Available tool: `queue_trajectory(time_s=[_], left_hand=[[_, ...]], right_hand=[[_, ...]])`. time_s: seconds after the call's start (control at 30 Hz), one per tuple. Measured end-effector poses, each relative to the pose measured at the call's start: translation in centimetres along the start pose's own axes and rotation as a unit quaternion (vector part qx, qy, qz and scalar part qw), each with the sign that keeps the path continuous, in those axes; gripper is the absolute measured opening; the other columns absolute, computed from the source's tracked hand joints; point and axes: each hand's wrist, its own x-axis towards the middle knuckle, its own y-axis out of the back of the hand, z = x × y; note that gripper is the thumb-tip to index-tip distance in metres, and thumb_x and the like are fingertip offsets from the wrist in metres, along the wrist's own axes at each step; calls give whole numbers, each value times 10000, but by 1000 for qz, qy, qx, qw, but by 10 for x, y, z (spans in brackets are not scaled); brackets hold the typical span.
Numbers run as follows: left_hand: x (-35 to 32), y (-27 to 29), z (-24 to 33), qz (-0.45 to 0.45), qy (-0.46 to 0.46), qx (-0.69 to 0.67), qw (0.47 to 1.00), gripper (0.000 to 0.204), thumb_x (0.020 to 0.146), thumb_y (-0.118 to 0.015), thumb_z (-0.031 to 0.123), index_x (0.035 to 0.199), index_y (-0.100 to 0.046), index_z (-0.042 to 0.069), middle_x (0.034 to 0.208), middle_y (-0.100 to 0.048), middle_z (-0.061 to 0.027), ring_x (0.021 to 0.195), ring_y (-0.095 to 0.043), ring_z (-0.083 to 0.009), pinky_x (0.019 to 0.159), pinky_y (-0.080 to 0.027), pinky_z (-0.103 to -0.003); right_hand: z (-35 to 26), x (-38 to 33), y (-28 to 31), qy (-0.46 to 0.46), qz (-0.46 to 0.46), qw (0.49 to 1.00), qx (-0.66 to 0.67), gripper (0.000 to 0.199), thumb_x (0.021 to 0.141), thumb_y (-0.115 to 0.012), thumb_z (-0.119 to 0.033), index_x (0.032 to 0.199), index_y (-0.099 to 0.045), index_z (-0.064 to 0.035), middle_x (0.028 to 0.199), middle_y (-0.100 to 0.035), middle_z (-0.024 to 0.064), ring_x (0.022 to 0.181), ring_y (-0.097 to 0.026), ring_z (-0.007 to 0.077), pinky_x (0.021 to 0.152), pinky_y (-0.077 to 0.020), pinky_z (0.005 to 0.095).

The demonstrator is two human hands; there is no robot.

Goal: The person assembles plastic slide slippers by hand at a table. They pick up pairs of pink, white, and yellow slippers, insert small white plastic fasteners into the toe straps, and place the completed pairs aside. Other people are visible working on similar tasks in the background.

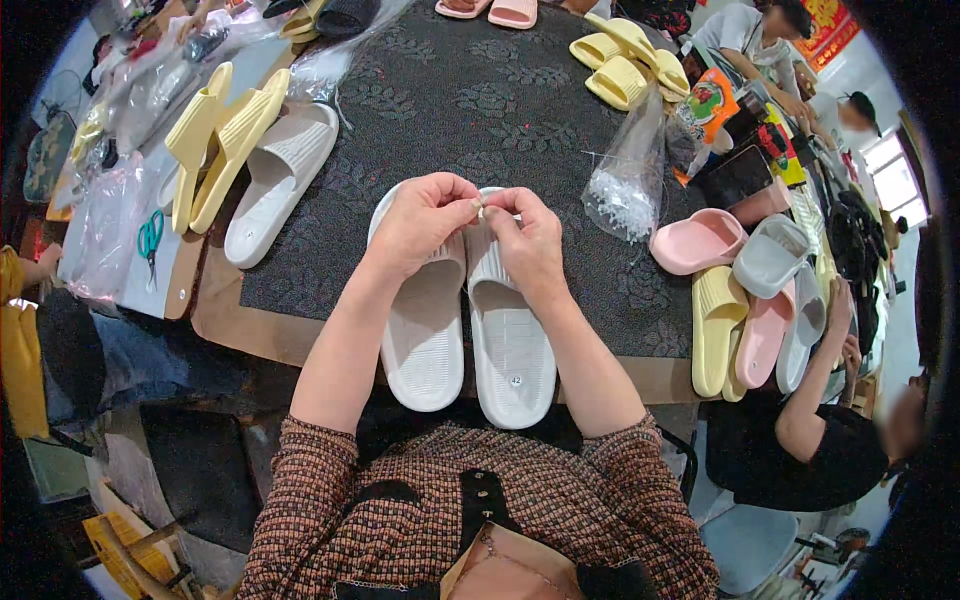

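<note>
Both hands [425,222] [530,240] pinch small white tag [481,208] over slippers [465,310]; weak grip, tag may slip & drop.

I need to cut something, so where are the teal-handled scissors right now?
In the head view the teal-handled scissors lie at the far left on the white board, beside the clear plastic bags and left of the yellow slippers.

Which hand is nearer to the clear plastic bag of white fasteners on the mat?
Right. The right hand is over the white slipper pair, just left of the clear plastic bag; the left hand is farther left, fingertips meeting the right's.
</note>
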Motion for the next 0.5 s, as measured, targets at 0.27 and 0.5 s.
queue_trajectory(time_s=[0.27, 0.5], left_hand=[[2, -4, 5, 2, 7, 87, 996, 84, 815, -655, 69, 867, -648, 3, 775, -627, -8, 692, -561, -65, 630, -459, -207], [2, -1, 3, -21, 18, 28, 999, 88, 832, -649, 69, 893, -637, 7, 787, -620, -4, 701, -573, -68, 629, -466, -208]], right_hand=[[3, -2, 2, 14, 18, 1000, -18, 78, 802, -605, -63, 856, -623, -9, 813, -630, 109, 751, -597, 211, 692, -477, 325], [6, -2, 1, 4, 22, 1000, -17, 80, 812, -616, -66, 861, -619, -3, 808, -631, 110, 752, -602, 211, 691, -476, 324]])
